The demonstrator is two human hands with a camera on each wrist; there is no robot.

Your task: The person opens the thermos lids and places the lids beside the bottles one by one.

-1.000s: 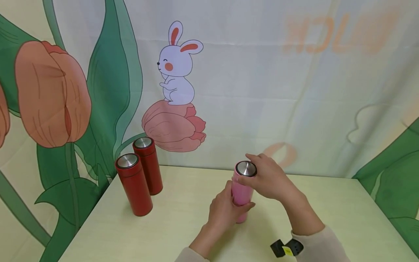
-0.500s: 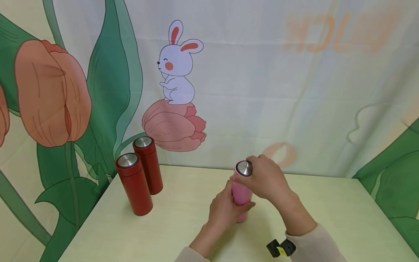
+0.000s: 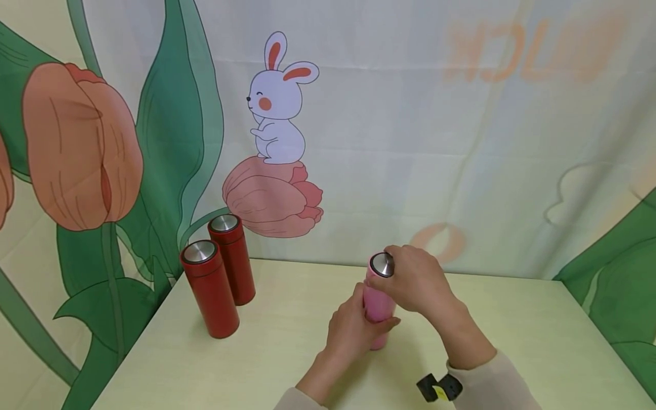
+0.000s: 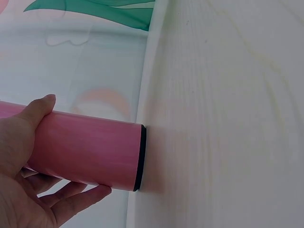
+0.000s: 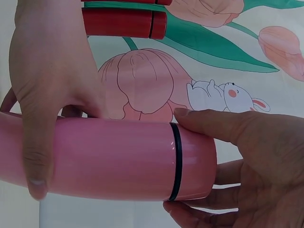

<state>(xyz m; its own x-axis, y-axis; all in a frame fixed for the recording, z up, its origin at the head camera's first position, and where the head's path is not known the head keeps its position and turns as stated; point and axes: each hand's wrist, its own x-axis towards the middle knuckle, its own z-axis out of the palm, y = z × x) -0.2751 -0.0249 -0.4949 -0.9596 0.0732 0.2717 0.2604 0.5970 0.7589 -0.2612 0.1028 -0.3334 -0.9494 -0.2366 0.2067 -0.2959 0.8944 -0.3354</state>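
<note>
A pink thermos bottle (image 3: 378,304) stands upright on the right half of the table. My left hand (image 3: 350,329) grips its body from the left, with the thumb across the near side. Round the lid (image 5: 198,164), my right hand (image 3: 417,280) holds on from the right, thumb on one side and fingers on the other; part of the lid's steel top (image 3: 380,264) is covered. A black ring marks the seam under the lid, which sits on the bottle. In the left wrist view, the bottle's black base (image 4: 141,158) meets or nearly meets the table.
Two red thermos bottles with steel-topped lids, a nearer one (image 3: 214,302) and a farther one (image 3: 238,262), stand at the table's left side. The pale table (image 3: 287,341) ends at a printed curtain (image 3: 379,142) behind.
My right hand has turned and shifted slightly left on the lid, covering more of its steel top; its wrist swung left too. The left hand and the red bottles stay put.
</note>
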